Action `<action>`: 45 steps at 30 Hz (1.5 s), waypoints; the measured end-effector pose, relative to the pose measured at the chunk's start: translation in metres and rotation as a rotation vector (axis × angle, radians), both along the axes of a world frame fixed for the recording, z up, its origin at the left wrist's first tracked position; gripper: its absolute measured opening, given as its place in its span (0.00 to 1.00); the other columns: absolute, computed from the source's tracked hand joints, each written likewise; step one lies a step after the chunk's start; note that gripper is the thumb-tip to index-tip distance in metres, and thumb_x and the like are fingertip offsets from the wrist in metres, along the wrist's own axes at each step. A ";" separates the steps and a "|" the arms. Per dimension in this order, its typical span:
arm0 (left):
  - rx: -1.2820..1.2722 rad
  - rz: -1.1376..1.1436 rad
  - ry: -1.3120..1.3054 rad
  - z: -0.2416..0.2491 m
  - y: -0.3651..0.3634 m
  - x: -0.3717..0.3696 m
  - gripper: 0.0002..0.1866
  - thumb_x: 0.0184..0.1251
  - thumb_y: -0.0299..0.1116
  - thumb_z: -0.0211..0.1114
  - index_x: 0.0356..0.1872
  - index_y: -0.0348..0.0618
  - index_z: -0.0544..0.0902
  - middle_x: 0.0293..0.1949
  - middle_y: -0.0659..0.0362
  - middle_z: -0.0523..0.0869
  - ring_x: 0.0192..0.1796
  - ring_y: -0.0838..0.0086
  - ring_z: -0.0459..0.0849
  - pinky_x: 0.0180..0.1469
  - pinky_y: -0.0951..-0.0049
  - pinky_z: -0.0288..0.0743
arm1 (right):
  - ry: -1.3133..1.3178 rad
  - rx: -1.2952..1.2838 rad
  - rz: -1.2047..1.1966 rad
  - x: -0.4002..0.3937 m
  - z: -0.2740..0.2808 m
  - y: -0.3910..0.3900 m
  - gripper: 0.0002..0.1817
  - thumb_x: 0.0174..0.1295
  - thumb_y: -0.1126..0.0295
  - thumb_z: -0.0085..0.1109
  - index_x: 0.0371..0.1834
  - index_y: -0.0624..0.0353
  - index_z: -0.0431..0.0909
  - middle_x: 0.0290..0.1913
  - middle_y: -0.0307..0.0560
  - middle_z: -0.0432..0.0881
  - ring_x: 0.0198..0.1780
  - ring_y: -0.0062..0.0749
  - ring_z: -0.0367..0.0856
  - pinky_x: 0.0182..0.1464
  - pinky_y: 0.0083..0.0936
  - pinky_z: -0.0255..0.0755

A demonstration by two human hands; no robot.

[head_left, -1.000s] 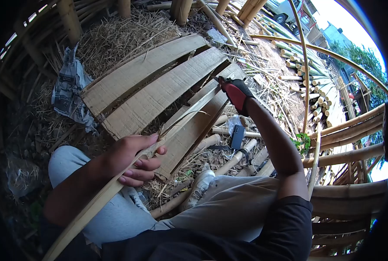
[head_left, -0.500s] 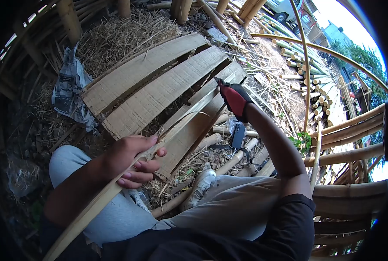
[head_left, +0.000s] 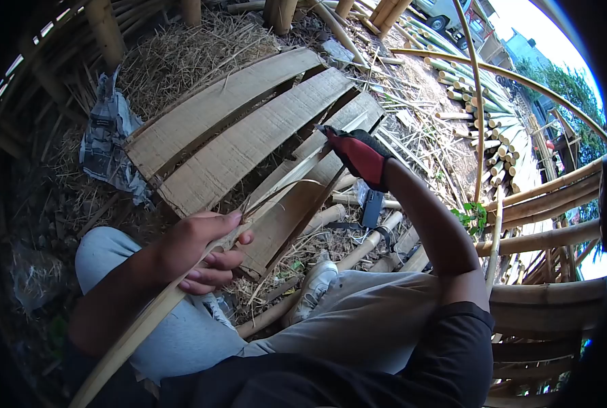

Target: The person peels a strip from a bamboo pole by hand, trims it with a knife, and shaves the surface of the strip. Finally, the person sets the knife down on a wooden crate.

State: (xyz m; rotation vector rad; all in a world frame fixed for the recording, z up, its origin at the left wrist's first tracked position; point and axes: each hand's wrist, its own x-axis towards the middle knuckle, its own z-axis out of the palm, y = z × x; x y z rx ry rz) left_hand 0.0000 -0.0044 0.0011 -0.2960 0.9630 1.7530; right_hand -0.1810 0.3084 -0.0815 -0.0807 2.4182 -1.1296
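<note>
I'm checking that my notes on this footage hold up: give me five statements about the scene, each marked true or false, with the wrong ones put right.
1. The left hand grips a pale strip. True.
2. The right hand is bare. False: the right hand wears a red-and-black glove.
3. A crumpled printed sheet lies to the left of the wooden planks. True.
4. A dark phone-like object rests on the planks. False: the phone-like object lies off them, by a bamboo pole.
5. A light-coloured shoe is in view. True.
</note>
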 end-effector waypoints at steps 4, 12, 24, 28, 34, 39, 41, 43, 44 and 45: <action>-0.031 -0.007 0.016 0.002 0.003 0.000 0.17 0.79 0.51 0.41 0.40 0.50 0.66 0.17 0.70 0.59 0.11 0.86 0.54 0.08 0.84 0.49 | 0.178 0.276 -0.214 -0.017 0.024 0.001 0.34 0.68 0.40 0.48 0.30 0.67 0.81 0.25 0.49 0.79 0.28 0.33 0.75 0.33 0.38 0.69; 0.010 -0.006 -0.014 -0.002 0.001 -0.002 0.16 0.79 0.51 0.40 0.41 0.49 0.67 0.17 0.68 0.60 0.11 0.85 0.55 0.08 0.83 0.51 | 0.171 0.343 -0.161 -0.003 0.015 -0.002 0.31 0.68 0.43 0.48 0.38 0.65 0.83 0.23 0.51 0.78 0.30 0.33 0.77 0.38 0.39 0.69; -0.049 0.004 -0.004 0.003 0.000 0.006 0.16 0.79 0.50 0.41 0.40 0.49 0.67 0.17 0.70 0.59 0.11 0.86 0.54 0.09 0.84 0.49 | 0.157 0.196 -0.132 -0.010 -0.012 0.024 0.39 0.68 0.36 0.41 0.31 0.69 0.82 0.29 0.63 0.82 0.35 0.53 0.81 0.41 0.44 0.70; -0.038 0.009 -0.008 0.002 -0.001 0.007 0.17 0.79 0.51 0.41 0.40 0.49 0.67 0.17 0.70 0.59 0.11 0.86 0.54 0.09 0.85 0.49 | 0.294 0.417 -0.002 0.018 0.007 -0.004 0.35 0.67 0.40 0.49 0.26 0.68 0.79 0.18 0.45 0.72 0.23 0.26 0.68 0.28 0.34 0.63; -0.043 -0.003 -0.007 0.001 -0.001 0.005 0.17 0.79 0.51 0.41 0.40 0.49 0.67 0.18 0.69 0.59 0.11 0.85 0.54 0.08 0.83 0.50 | 0.245 0.342 0.027 0.037 0.034 -0.024 0.30 0.70 0.47 0.48 0.29 0.66 0.81 0.21 0.50 0.79 0.24 0.32 0.75 0.30 0.35 0.67; -0.087 -0.018 0.055 0.006 0.007 0.007 0.17 0.79 0.51 0.40 0.41 0.48 0.67 0.17 0.70 0.58 0.11 0.87 0.53 0.08 0.85 0.49 | 0.076 0.422 -0.197 0.013 0.047 -0.015 0.38 0.70 0.37 0.38 0.33 0.65 0.83 0.28 0.59 0.81 0.35 0.40 0.83 0.44 0.38 0.71; -0.053 -0.013 0.023 0.004 0.001 0.005 0.17 0.79 0.51 0.41 0.41 0.49 0.68 0.18 0.69 0.59 0.11 0.86 0.54 0.09 0.84 0.50 | 0.225 0.602 0.027 0.044 0.047 -0.038 0.38 0.70 0.37 0.33 0.42 0.61 0.85 0.40 0.63 0.85 0.44 0.53 0.84 0.50 0.40 0.73; -0.032 -0.004 0.000 -0.001 -0.001 0.006 0.17 0.79 0.51 0.41 0.41 0.49 0.68 0.18 0.69 0.59 0.11 0.86 0.54 0.09 0.83 0.51 | 0.232 0.582 0.130 0.050 0.040 -0.039 0.39 0.70 0.36 0.31 0.44 0.60 0.84 0.43 0.63 0.84 0.48 0.57 0.83 0.52 0.41 0.73; -0.034 -0.009 0.005 -0.001 -0.001 0.005 0.17 0.79 0.51 0.41 0.41 0.49 0.68 0.18 0.69 0.59 0.11 0.86 0.54 0.09 0.83 0.51 | 0.225 0.549 0.081 0.042 0.039 -0.031 0.40 0.71 0.36 0.31 0.43 0.62 0.84 0.42 0.64 0.84 0.47 0.57 0.83 0.52 0.41 0.73; -0.032 -0.009 0.014 -0.001 0.000 0.005 0.17 0.79 0.51 0.41 0.41 0.49 0.68 0.18 0.69 0.59 0.11 0.86 0.54 0.09 0.83 0.51 | 0.223 0.520 0.036 0.025 0.038 -0.018 0.40 0.71 0.36 0.31 0.42 0.64 0.83 0.41 0.65 0.84 0.47 0.58 0.83 0.51 0.41 0.73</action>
